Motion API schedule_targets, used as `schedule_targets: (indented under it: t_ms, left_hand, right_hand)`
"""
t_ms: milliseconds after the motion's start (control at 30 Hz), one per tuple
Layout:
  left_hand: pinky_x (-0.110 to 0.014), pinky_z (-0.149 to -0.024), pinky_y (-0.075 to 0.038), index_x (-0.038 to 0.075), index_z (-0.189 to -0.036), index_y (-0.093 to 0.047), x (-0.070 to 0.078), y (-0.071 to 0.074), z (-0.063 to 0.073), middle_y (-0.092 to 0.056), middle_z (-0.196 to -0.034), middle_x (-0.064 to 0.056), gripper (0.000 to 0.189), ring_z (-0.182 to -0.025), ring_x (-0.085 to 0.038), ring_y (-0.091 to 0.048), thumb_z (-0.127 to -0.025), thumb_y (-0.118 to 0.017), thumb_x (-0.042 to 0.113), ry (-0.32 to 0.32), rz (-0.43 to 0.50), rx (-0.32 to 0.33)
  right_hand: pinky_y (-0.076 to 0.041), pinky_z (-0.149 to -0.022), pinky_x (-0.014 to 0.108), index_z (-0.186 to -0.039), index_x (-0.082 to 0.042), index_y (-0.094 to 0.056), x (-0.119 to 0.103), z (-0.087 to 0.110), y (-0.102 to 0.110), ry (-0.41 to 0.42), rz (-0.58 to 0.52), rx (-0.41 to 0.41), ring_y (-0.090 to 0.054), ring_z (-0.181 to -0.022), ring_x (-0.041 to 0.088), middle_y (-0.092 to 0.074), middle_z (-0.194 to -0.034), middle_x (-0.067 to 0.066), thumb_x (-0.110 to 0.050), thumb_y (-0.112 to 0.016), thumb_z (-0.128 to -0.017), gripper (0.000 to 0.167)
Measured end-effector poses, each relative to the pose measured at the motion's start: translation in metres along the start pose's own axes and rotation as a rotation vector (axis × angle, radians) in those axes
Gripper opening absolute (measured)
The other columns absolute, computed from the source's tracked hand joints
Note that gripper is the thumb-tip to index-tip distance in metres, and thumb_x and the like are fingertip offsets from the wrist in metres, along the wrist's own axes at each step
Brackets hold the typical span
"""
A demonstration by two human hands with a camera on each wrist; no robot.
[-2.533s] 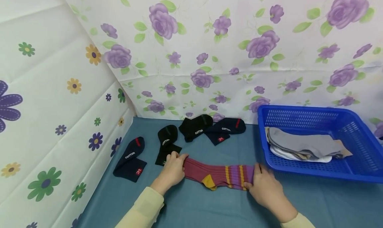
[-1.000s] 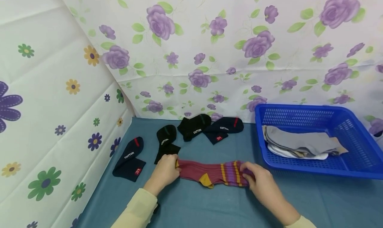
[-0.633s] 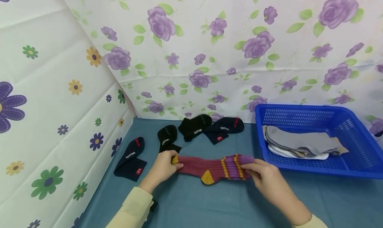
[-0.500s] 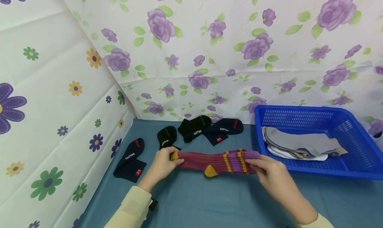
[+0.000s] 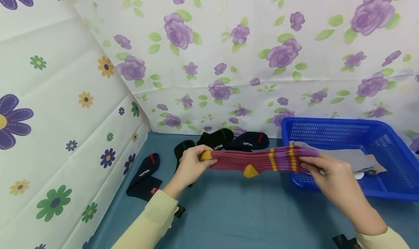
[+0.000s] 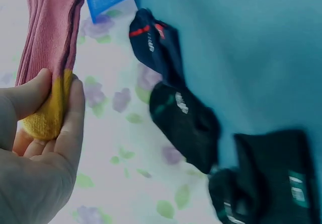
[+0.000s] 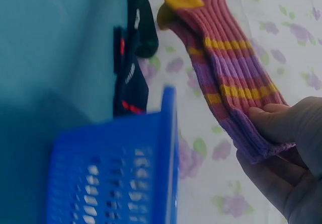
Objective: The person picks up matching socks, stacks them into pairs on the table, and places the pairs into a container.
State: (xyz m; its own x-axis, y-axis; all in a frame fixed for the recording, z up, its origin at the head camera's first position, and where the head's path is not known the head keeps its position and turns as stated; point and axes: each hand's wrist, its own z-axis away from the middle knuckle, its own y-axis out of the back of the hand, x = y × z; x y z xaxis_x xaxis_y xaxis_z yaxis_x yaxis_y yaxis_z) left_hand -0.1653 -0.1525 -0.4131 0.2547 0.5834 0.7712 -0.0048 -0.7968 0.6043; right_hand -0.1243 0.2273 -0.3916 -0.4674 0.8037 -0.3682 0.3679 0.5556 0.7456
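A pair of red ribbed socks [image 5: 232,160], laid one on the other, hangs stretched out level above the table. They have yellow toes and heels and purple and yellow striped cuffs. My left hand [image 5: 193,165] pinches the yellow toe end [image 6: 45,116] between thumb and fingers. At the other end my right hand [image 5: 338,178] pinches the purple cuffs [image 7: 251,138], near the left side of the blue basket [image 5: 386,189]. In the head view the cuff end overlaps the basket's near left corner and part of the grey socks [image 5: 343,155] inside.
Several dark socks lie at the back and left: a navy one [image 5: 144,178] at far left, a black one [image 5: 183,147] partly behind my left hand, another black [image 5: 217,138] and a navy one [image 5: 250,140]. Flowered cloth [image 5: 222,107] hangs behind the blue-green table [image 5: 242,216].
Both hands have lifted the red socks off the table and carried them up and to the right, toward the basket. The dark socks and the basket stay where they were.
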Motion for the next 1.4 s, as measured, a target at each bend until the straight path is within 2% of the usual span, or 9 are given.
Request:
schedule_targets:
  t_ms: [333, 633, 733, 833, 933, 1067, 1233, 1333, 1400]
  left_hand:
    - [-0.026, -0.065, -0.051, 0.026, -0.101, -0.064, 0.039, -0.013, -0.035, -0.064, -0.093, 0.01, 0.019, -0.074, -0.01, -0.059, -0.084, -0.071, 0.026, -0.105, -0.015, -0.092]
    - [-0.024, -0.066, -0.05, 0.021, -0.106, -0.065, 0.074, -0.041, -0.067, -0.063, -0.092, 0.009, 0.02, -0.074, -0.01, -0.058, -0.086, -0.068, 0.022, -0.164, -0.002, -0.198]
    - [-0.023, -0.065, -0.05, 0.019, -0.104, -0.066, 0.089, -0.055, -0.075, -0.063, -0.091, 0.007, 0.017, -0.072, -0.01, -0.058, -0.087, -0.067, 0.022, -0.179, 0.017, -0.226]
    - [-0.02, -0.065, -0.05, 0.018, -0.106, -0.066, 0.103, -0.071, -0.082, -0.064, -0.093, 0.006, 0.02, -0.073, -0.008, -0.059, -0.087, -0.067, 0.02, -0.172, 0.026, -0.243]
    - [-0.018, -0.063, -0.049, 0.018, -0.108, -0.066, 0.111, -0.087, -0.089, -0.064, -0.094, 0.006, 0.021, -0.074, -0.008, -0.058, -0.087, -0.068, 0.019, -0.164, 0.009, -0.256]
    - [-0.017, -0.062, -0.047, 0.019, -0.103, -0.066, 0.115, -0.108, -0.1, -0.063, -0.092, 0.007, 0.018, -0.073, -0.009, -0.055, -0.086, -0.069, 0.019, -0.164, -0.036, -0.274]
    - [-0.015, -0.062, -0.046, 0.02, -0.102, -0.065, 0.123, -0.135, -0.113, -0.061, -0.091, 0.008, 0.018, -0.074, -0.007, -0.055, -0.085, -0.07, 0.022, -0.148, -0.097, -0.297]
    - [-0.014, -0.062, -0.046, 0.021, -0.102, -0.065, 0.128, -0.152, -0.119, -0.06, -0.091, 0.009, 0.019, -0.074, -0.005, -0.056, -0.084, -0.07, 0.023, -0.134, -0.136, -0.307]
    - [-0.013, -0.062, -0.046, 0.022, -0.103, -0.065, 0.13, -0.162, -0.122, -0.061, -0.091, 0.01, 0.02, -0.074, -0.004, -0.057, -0.084, -0.071, 0.022, -0.116, -0.159, -0.311]
  right_hand:
    - [-0.038, -0.042, 0.02, -0.097, -0.007, -0.073, 0.029, -0.015, 0.031, -0.054, 0.144, 0.036, -0.063, -0.062, 0.025, -0.069, -0.089, 0.016, -0.002, -0.074, -0.076, 0.021]
    - [-0.048, -0.055, 0.056, -0.099, 0.004, -0.07, 0.072, -0.027, 0.057, -0.19, 0.204, 0.064, -0.062, -0.076, 0.048, -0.064, -0.096, 0.032, -0.001, -0.068, -0.082, 0.017]
    - [-0.051, -0.056, 0.047, -0.098, 0.008, -0.068, 0.093, -0.03, 0.063, -0.232, 0.187, 0.082, -0.061, -0.077, 0.051, -0.063, -0.095, 0.034, 0.0, -0.065, -0.084, 0.016]
    - [-0.048, -0.054, 0.013, -0.097, 0.009, -0.068, 0.114, -0.029, 0.066, -0.254, 0.122, 0.097, -0.066, -0.069, 0.01, -0.063, -0.096, 0.034, 0.002, -0.061, -0.087, 0.014]
    - [-0.028, -0.059, -0.008, -0.096, 0.012, -0.066, 0.133, -0.025, 0.066, -0.27, 0.059, 0.103, -0.04, -0.073, -0.028, -0.06, -0.097, 0.035, 0.008, -0.057, -0.087, 0.014]
    - [-0.028, -0.057, -0.007, -0.094, 0.014, -0.064, 0.159, -0.021, 0.067, -0.288, 0.055, 0.075, -0.024, -0.072, -0.035, -0.058, -0.094, 0.037, 0.014, -0.057, -0.084, 0.013]
    - [-0.028, -0.05, -0.004, -0.093, 0.015, -0.063, 0.193, -0.011, 0.067, -0.347, 0.077, 0.014, -0.042, -0.062, -0.019, -0.056, -0.094, 0.038, 0.016, -0.058, -0.082, 0.012]
    - [-0.044, -0.048, 0.013, -0.092, 0.016, -0.062, 0.208, -0.005, 0.067, -0.355, 0.105, -0.008, -0.059, -0.062, 0.023, -0.054, -0.095, 0.039, 0.018, -0.057, -0.081, 0.012]
    - [-0.05, -0.049, 0.03, -0.089, 0.016, -0.062, 0.214, -0.004, 0.066, -0.353, 0.152, -0.015, -0.057, -0.063, 0.036, -0.054, -0.093, 0.04, 0.019, -0.058, -0.08, 0.011]
